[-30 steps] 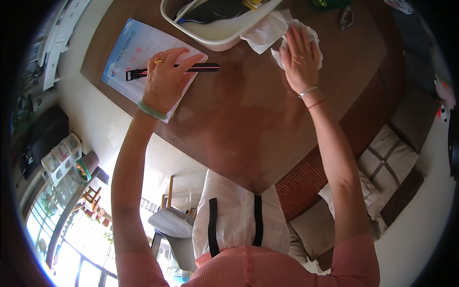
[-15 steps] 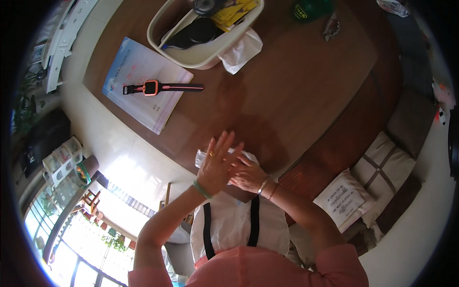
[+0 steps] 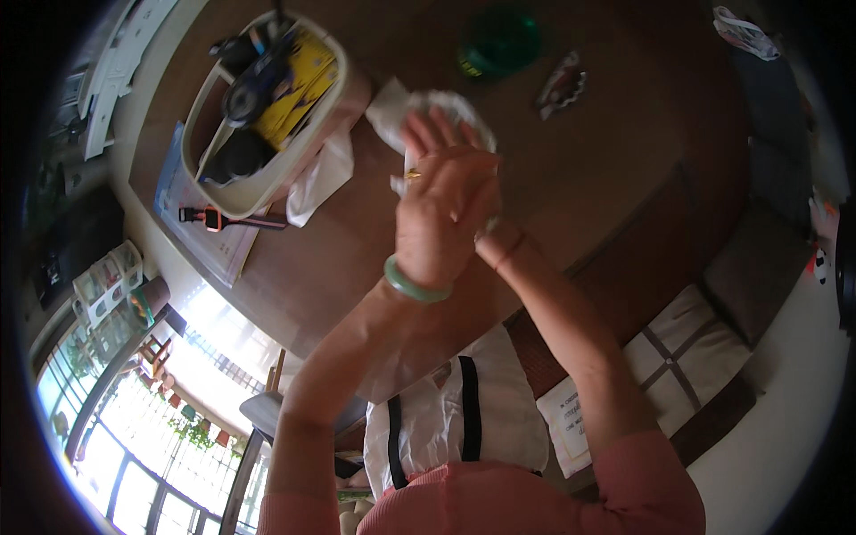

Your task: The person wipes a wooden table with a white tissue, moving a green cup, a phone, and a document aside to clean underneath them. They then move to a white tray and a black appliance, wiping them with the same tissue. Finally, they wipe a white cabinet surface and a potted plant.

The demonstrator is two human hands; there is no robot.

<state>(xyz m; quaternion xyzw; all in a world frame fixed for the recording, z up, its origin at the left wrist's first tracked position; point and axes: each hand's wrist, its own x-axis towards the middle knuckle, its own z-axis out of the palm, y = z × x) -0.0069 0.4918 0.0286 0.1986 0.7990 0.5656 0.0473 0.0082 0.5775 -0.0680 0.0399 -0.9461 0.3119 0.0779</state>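
Observation:
Both my hands are over a crumpled white cloth [image 3: 464, 109] on the brown table [image 3: 580, 178]. My left hand [image 3: 430, 209], with a gold ring and a green bangle at the wrist, lies over the right with its back up. Stretched fingers rest on the cloth, and those of my left hand look extended rather than curled. My right hand [image 3: 477, 201] is mostly hidden beneath the left. Its fingers cannot be made out clearly, nor whether they grip the cloth.
Left of the hands stands an off-white basket [image 3: 349, 98] with yellow packets and dark items; a white tissue [image 3: 323, 178] hangs from it. A smartwatch [image 3: 214, 219] lies on a booklet [image 3: 234, 254]. Beyond are a green container [image 3: 499, 45] and a small toothed item [image 3: 562, 86]. Cushions [image 3: 687, 352] are at right.
Both hands have moved away from my body, from the table's near edge farther across it, and the white cloth has moved with them. My head view has shifted; the left hand now covers more of the right.

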